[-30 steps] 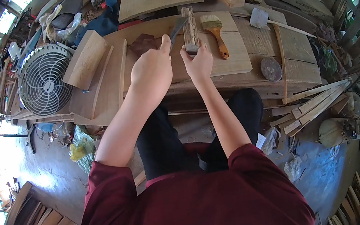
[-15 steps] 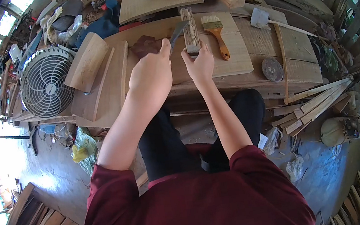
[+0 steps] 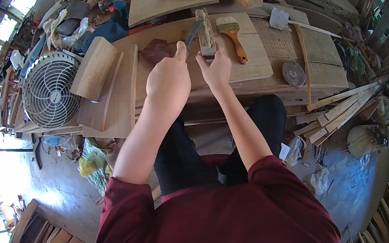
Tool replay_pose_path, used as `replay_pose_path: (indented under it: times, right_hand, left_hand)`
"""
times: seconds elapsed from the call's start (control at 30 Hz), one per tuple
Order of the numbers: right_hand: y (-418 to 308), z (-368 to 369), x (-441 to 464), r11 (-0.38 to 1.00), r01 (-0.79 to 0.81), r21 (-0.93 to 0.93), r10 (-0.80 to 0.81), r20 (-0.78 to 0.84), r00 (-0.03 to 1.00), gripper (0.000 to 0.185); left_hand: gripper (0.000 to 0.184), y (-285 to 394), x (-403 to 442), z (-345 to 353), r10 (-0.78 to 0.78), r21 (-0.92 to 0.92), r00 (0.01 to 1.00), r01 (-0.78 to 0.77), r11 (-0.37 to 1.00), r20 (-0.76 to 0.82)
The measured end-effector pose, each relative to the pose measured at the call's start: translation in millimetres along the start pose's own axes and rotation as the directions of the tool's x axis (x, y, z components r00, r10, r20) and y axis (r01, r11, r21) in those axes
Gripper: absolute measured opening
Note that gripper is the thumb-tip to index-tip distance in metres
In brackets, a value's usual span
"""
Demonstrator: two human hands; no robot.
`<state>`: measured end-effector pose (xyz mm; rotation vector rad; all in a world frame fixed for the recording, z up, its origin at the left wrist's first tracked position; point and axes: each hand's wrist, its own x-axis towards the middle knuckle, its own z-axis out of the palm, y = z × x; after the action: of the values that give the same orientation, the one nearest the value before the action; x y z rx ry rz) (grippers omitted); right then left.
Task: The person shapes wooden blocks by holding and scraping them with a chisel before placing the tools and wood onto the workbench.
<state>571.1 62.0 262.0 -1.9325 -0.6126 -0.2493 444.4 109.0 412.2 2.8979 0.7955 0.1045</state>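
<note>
My left hand (image 3: 167,79) is closed round the handle of a knife-like metal tool (image 3: 192,33), with one finger stretched along it. The blade's tip is at the left side of a narrow, rough wooden block (image 3: 205,30). My right hand (image 3: 217,68) grips the near end of that block between thumb and fingers. Under the block lies a pale board (image 3: 252,56) on the workbench (image 3: 321,71). A brush (image 3: 235,41) with an orange handle lies just right of the block. A dark red piece (image 3: 155,51) is left of the blade.
A round fan (image 3: 51,90) stands left, beside a curved wood block (image 3: 94,68). At the right are a scraper with a pale blade (image 3: 279,18), a round disc (image 3: 293,74) and a thin wooden strip (image 3: 304,66). More boards (image 3: 162,0) lie behind the block.
My left hand and forearm have shifted slightly right, and the blade has changed its angle a little against the block. My right hand keeps its grip on the block.
</note>
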Motion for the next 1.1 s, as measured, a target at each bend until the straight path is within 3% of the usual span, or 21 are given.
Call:
replay_pose_path:
  times: [0.27, 0.37, 0.7, 0.77, 0.8, 0.87, 1.1]
  right_hand:
    - [-7.0, -5.2, 2.3, 0.995, -0.094, 0.024, 0.092, 0.057, 0.994, 0.050]
    - [-3.6, 1.0, 0.3, 1.000, -0.018, -0.020, 0.018, -0.035, 0.999, 0.048]
    - [-11.1, -5.0, 0.1, 1.000, 0.001, -0.023, -0.002, -0.050, 0.999, 0.047]
    - [-19.7, -10.4, 2.9, 0.982, -0.187, -0.004, 0.187, 0.030, 0.982, 0.046]
    - [-17.0, -7.1, 1.7, 0.982, -0.187, -0.004, 0.187, 0.029, 0.982, 0.046]
    - [-12.7, 0.7, -0.7, 0.991, -0.053, -0.126, 0.048, -0.049, 0.998, 0.046]
    - [-6.8, 0.6, -0.3, 0.996, -0.010, -0.092, 0.007, -0.038, 0.999, 0.050]
  left_hand:
    - [0.052, 8.1, 2.1, 18.8, -0.038, -0.027, 0.999, 0.037, 0.999, -0.025]
    - [0.052, 9.6, 9.1, 24.3, -0.039, -0.034, 0.998, 0.037, 0.999, -0.051]
    - [0.053, 4.5, -22.1, -1.5, 0.009, 0.013, 1.000, -0.009, 1.000, 0.006]
    - [0.053, 4.5, -27.0, -6.6, 0.018, 0.030, 0.999, -0.018, 0.999, 0.027]
    - [0.053, 4.4, -27.7, -7.8, 0.022, 0.047, 0.999, -0.023, 0.999, 0.037]
    - [0.053, 3.6, -24.6, -7.7, 0.026, 0.065, 0.999, -0.029, 0.997, 0.047]
    - [0.053, 6.7, 16.6, 6.3, 0.048, 0.085, 0.999, -0.046, 0.995, -0.021]
